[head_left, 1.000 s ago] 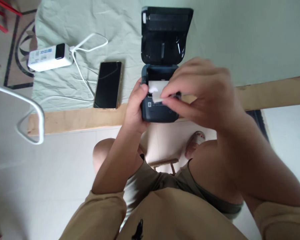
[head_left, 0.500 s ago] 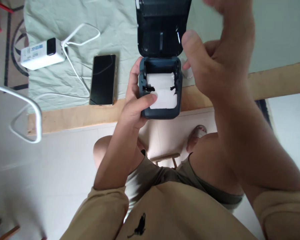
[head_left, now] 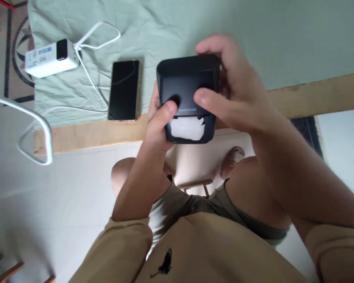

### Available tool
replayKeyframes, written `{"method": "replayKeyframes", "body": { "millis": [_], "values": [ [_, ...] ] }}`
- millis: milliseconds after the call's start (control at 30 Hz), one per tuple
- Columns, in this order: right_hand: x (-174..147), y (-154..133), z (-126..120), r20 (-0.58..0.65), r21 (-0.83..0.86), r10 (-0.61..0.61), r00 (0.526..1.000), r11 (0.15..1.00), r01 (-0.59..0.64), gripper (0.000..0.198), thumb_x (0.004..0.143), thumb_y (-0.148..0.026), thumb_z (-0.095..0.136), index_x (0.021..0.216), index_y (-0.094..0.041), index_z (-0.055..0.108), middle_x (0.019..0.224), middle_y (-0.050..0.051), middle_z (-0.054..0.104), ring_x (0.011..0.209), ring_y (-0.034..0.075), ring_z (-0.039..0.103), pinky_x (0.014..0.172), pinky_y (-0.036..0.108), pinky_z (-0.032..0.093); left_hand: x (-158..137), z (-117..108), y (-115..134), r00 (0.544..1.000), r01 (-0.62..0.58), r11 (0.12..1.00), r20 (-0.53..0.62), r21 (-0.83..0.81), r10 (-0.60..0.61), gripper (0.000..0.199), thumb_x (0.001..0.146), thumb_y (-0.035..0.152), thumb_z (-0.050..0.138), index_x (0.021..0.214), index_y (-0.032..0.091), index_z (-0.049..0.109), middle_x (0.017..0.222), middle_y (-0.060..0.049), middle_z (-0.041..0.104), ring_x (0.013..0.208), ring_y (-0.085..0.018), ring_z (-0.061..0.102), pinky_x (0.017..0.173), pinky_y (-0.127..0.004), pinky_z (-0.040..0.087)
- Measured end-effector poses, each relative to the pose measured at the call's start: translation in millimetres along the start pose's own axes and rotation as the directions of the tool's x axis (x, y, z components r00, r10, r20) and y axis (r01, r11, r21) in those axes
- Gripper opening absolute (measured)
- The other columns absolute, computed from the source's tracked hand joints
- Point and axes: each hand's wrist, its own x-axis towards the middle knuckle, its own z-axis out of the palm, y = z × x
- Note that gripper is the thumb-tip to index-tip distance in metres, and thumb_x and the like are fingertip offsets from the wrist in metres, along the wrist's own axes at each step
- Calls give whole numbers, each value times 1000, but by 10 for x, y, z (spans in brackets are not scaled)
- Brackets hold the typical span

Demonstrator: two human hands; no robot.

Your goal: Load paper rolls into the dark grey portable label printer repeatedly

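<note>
A small dark label printer (head_left: 183,84) is held at the table's front edge, its lid folded down over the body. White paper (head_left: 188,128) with ragged dark edges sticks out below the lid at the near end. My left hand (head_left: 161,122) grips the printer's left side, thumb on the lid's lower left corner. Around the right side curls my right hand (head_left: 233,86), its thumb on the lid and its fingers at the far right corner. The inside of the printer is hidden by the lid.
Left of the printer a phone (head_left: 124,90) lies on the green cloth (head_left: 153,27). Beyond it stands a white power bank (head_left: 51,59) with a white cable (head_left: 90,76). A wooden table edge (head_left: 88,137) runs along the front, above my knees.
The printer's lid has swung down from upright, covering the paper roll compartment. My right hand has come from beside the lid onto the printer; my left hand keeps its grip.
</note>
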Motion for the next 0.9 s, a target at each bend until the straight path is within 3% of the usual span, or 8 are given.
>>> {"method": "replayKeyframes", "body": {
  "millis": [100,233,367,633,900],
  "values": [
    [-1,57,76,45,127,4,999,992,-10,48,79,-41,61,119,-26,40,127,3,53,107,16,58,91,33,53,-11,33,3,991,-59,998,117,-17,61,35,73,48,68,98,25,62,101,-4,68,124,-29,58,85,-30,56],
    [-13,181,148,44,277,33,998,960,-44,55,75,-42,66,120,-29,37,120,1,55,106,16,58,93,32,53,-16,57,5,989,-103,995,105,17,100,44,72,41,69,113,29,58,102,-3,68,119,-28,62,75,-29,56],
    [-40,250,164,34,355,32,999,934,-42,57,75,-39,68,122,-28,37,119,1,53,106,15,56,96,31,52,-13,54,9,981,-116,993,156,-20,117,41,74,39,70,112,28,59,99,-3,68,114,-29,65,70,-28,55],
    [-56,247,147,74,449,40,996,891,-69,63,74,-45,73,123,-26,37,116,3,50,102,15,56,90,29,51,40,21,-14,945,-197,978,252,-64,207,26,77,25,64,103,23,60,91,-3,67,116,-26,65,64,-22,53],
    [-54,307,159,45,412,2,999,911,-20,61,75,-44,72,122,-28,38,115,3,52,104,18,56,93,35,50,8,37,23,964,-160,986,211,-42,165,25,77,23,64,102,21,61,92,-4,68,123,-27,60,70,-24,55]
  ]
}}
